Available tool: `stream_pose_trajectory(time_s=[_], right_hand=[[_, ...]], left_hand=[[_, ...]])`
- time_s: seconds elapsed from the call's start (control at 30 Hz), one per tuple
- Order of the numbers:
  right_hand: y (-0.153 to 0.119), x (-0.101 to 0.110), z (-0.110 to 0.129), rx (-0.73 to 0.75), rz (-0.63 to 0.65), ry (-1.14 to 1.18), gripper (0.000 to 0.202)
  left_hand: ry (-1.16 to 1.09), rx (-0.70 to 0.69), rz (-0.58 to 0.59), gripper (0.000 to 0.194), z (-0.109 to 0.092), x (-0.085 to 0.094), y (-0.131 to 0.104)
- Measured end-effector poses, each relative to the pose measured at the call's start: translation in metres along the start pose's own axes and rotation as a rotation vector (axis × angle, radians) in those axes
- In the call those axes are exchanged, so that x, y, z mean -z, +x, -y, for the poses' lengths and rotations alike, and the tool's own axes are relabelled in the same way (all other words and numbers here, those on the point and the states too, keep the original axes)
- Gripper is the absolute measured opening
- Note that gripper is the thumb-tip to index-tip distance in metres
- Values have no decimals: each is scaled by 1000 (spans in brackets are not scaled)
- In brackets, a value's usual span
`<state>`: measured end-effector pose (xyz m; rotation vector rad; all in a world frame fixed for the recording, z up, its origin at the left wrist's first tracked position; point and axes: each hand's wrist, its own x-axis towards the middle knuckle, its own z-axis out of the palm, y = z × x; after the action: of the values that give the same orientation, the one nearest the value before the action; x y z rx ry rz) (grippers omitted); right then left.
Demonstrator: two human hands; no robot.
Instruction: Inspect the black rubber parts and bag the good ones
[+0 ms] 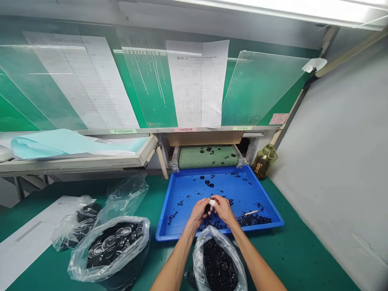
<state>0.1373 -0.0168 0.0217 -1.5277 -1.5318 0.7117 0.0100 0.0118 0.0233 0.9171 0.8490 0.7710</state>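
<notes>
Over the near part of a blue tray (188, 182), my two hands meet. My left hand (199, 211) is closed around a black round part (207, 208). The fingers of my right hand (222, 208) pinch a small white object (212, 202), which touches the left fingertips too. Small black pieces (254, 219) lie scattered in the tray and are heaped at its near right, with a thin pale stick (249, 213) on them. A few black discs (209, 184) rest farther back in the tray.
Below my forearms stands a clear bag of small black pieces (220, 264). An open bag of black rings (113, 244) is at left, beside a smaller bag (80, 224) and paper (27, 232). Behind the tray is a green conveyor belt (197, 159); a bottle (263, 161) stands right.
</notes>
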Motion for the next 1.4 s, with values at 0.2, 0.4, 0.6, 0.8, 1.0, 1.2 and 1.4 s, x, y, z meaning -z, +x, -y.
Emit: stream_pose_trajectory(time_s=[0.2, 0.4, 0.6, 0.8, 1.0, 1.2, 1.4], right_hand=[[9, -5, -15, -2, 51, -128, 26], [56, -1, -35, -69, 136, -257, 36], [113, -3, -49, -120, 154, -328, 47], [105, -1, -48, -155, 115, -183, 40], [47, -13, -27, -173, 167, 69, 34], [24, 4, -16, -90, 279, 120, 16], [16, 20, -12, -23, 280, 17, 16]], left_hand=[[-85, -10, -68, 37, 9, -1, 5], [-332, -7, -184, 31, 4, 14, 12], [-537, -5, -265, 31, -5, 24, 12], [-474, 3, -294, 22, 2, 24, 15], [-227, -12, -206, 31, 11, 17, 16], [98, -80, -127, 33, 11, 8, 7], [234, -169, -122, 30, 12, 4, 7]])
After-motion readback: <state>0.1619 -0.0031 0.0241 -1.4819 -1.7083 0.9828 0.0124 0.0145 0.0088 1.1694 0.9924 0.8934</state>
